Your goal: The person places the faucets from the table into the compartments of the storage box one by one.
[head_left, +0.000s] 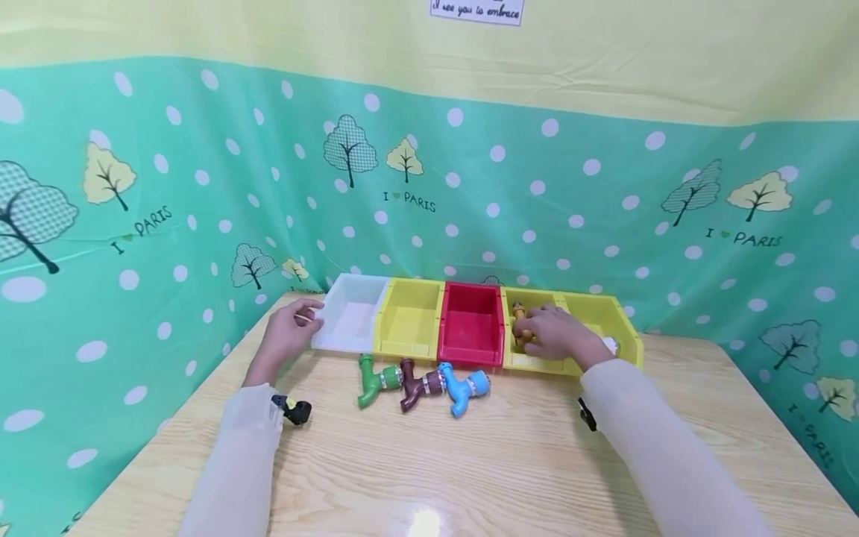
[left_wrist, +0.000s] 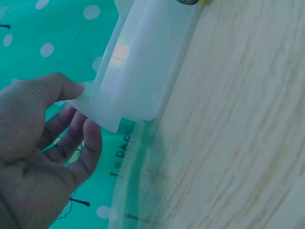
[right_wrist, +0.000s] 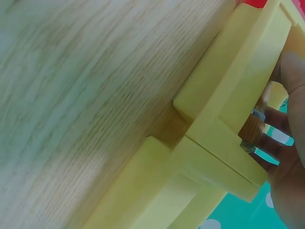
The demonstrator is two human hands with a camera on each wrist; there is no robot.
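Note:
My left hand (head_left: 287,334) pinches the outer rim of the white bin (head_left: 345,344), thumb above and fingers beneath, as the left wrist view shows. My right hand (head_left: 553,332) reaches into a yellow bin (head_left: 537,363) right of the red one. Its fingers grip an orange tap (head_left: 519,309), partly hidden by the hand; in the right wrist view the tap (right_wrist: 252,129) shows between the fingers and the bin wall. In front of the bins lie a green tap (head_left: 370,382), a dark maroon tap (head_left: 412,388) and a blue tap (head_left: 461,388), side by side on the table.
The bins stand in a row: white, yellow (head_left: 409,317), red (head_left: 472,321), then two yellow ones. A white object (head_left: 610,344) shows in the rightmost bin (head_left: 627,328), partly behind my right wrist. A patterned green cloth (head_left: 470,186) hangs behind the wooden table (head_left: 403,470).

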